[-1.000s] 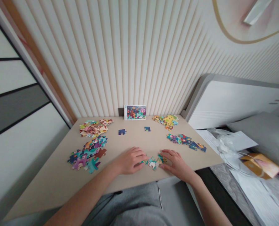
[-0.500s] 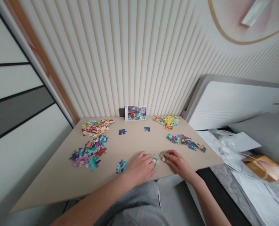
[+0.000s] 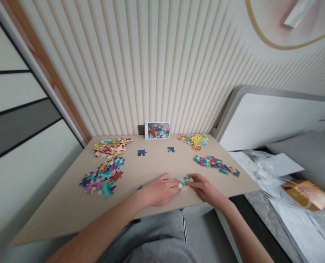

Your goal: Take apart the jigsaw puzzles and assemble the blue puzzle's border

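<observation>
On the beige table [image 3: 154, 168], near its front edge, lie light teal and yellow puzzle pieces [image 3: 182, 182] between my hands. My left hand [image 3: 164, 190] lies palm down, its fingertips touching the left side of these pieces. My right hand [image 3: 203, 185] pinches the piece at the right [image 3: 189, 179], which meets the left one; whether they interlock is too small to tell. A teal piece [image 3: 139, 187] shows only in part behind my left forearm. Two dark blue pieces [image 3: 142, 152] [image 3: 171, 149] lie apart farther back.
Heaped pieces lie at the left [image 3: 103, 175] and back left [image 3: 110, 147], yellow ones at the back right [image 3: 194, 141], blue ones at the right [image 3: 216, 165]. A picture card [image 3: 157, 130] stands against the wall. Papers and an orange box [image 3: 307, 193] lie on the bed.
My right hand has moved left with its piece, closing the gap to the pieces by my left hand. My left hand has flattened slightly, and its forearm now covers most of the teal piece.
</observation>
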The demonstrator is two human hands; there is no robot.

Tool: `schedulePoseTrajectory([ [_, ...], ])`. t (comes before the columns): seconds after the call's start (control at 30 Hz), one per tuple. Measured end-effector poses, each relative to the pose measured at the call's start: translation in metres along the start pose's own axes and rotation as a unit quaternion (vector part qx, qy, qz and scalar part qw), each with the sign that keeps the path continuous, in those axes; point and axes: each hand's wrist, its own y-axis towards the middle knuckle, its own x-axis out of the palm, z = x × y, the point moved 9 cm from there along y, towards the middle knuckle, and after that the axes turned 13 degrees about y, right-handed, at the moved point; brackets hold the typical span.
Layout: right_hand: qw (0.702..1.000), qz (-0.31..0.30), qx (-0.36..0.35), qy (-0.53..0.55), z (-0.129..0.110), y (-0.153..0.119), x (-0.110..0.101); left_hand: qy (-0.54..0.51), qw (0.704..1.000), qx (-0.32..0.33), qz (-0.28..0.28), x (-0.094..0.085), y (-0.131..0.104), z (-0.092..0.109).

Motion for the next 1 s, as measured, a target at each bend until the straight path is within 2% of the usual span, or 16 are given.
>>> schedulePoseTrajectory([
  [0.17, 1.0, -0.015, 0.002, -0.017, -0.005, -0.006, 0.004, -0.021, 1.0, 0.015, 0.007, 0.003, -0.003, -0.006],
  [0.47, 0.998, -0.023, 0.005, -0.056, 0.0, -0.005, 0.002, -0.025, 0.999, 0.006, 0.021, 0.012, -0.008, -0.007],
  [0.67, 0.997, -0.037, 0.003, -0.068, -0.018, -0.003, -0.001, -0.007, 1.0, -0.003, 0.018, 0.007, -0.005, -0.003],
  [0.73, 0.997, -0.032, 0.002, -0.069, -0.025, -0.004, -0.002, 0.016, 0.999, -0.026, 0.023, 0.0, -0.004, 0.002],
  [0.83, 0.998, 0.02, 0.006, -0.059, -0.026, -0.005, -0.006, 0.044, 0.995, -0.085, 0.033, -0.012, -0.013, 0.008],
  [0.93, 0.997, 0.066, -0.001, -0.041, -0.02, -0.007, -0.005, 0.038, 0.99, -0.131, 0.027, -0.018, -0.033, 0.016],
  [1.0, 0.997, 0.058, -0.018, -0.038, -0.017, -0.005, 0.002, 0.04, 0.984, -0.171, 0.018, -0.019, -0.048, 0.016],
])
